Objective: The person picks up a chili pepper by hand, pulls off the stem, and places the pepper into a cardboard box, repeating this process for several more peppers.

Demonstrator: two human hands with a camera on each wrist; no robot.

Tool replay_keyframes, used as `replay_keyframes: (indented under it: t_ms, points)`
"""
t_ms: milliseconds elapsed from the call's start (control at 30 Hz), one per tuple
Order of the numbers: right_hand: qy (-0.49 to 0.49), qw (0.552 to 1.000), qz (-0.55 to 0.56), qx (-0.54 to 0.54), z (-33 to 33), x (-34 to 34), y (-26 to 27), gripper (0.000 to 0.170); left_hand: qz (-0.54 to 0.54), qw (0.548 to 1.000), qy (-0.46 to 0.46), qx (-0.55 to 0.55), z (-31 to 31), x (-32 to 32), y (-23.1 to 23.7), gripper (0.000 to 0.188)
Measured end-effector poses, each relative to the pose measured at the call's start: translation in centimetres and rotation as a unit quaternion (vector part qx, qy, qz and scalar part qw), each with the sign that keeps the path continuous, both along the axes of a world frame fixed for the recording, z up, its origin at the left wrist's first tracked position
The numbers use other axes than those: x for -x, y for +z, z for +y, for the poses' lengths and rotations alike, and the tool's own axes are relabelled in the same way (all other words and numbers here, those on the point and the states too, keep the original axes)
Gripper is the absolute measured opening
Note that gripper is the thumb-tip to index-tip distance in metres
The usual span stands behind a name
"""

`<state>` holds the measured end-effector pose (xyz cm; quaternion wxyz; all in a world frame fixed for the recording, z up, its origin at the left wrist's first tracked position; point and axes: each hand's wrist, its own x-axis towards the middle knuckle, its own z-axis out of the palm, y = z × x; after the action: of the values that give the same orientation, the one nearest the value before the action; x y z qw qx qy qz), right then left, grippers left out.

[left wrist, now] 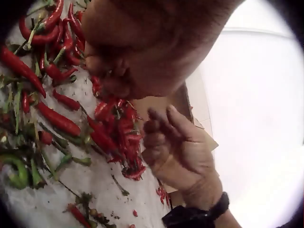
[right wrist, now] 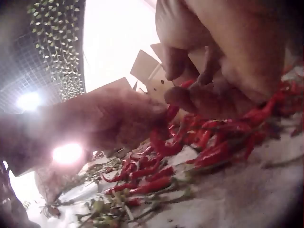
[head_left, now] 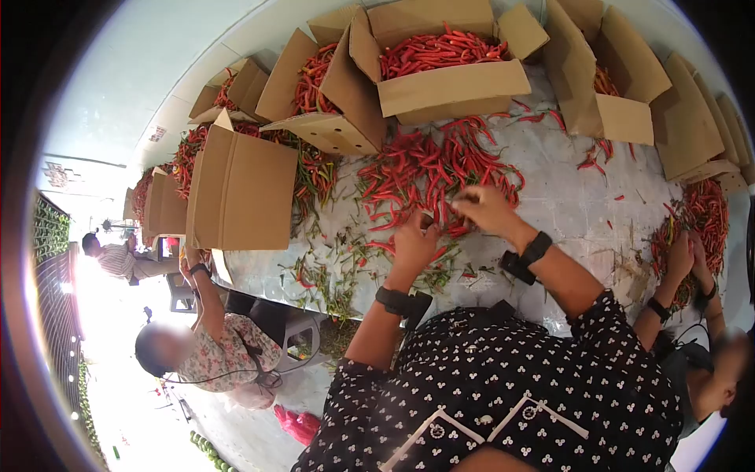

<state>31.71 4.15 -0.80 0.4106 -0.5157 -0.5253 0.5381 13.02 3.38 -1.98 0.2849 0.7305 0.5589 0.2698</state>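
A pile of red chili peppers lies on the pale table covering in front of me. My left hand is at the pile's near edge, its fingers curled round a red chili pepper. Just to its right, my right hand hovers over the pile with bent fingers. In the right wrist view, that hand's thumb and fingertips sit close to a bit of red; I cannot tell whether they grip it. The left wrist view shows loose chili peppers and green stems below the hands.
Open cardboard boxes of chili peppers line the table's far side. A closer box stands on the left. Green stems litter the table's near edge. People work at the left and right, the right one over another chili pile.
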Motion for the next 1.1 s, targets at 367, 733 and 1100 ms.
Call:
replay_keyframes:
  t_ms: [367,733,1100]
  points:
    - [-0.015,0.995,0.06,0.081,-1.8,2.8,-2.4,0.022,-0.109,0.985,0.019,0.129,-2.2,0.5,1.5,0.013]
    - [-0.008,0.887,0.383,0.259,-2.4,0.2,-2.8,0.014,-0.414,0.851,0.018,0.323,-1.1,1.2,2.8,0.008]
    - [0.031,0.916,0.316,0.246,-3.9,1.8,-3.4,0.013,-0.276,0.926,-0.028,0.256,-1.7,1.0,2.0,0.009]
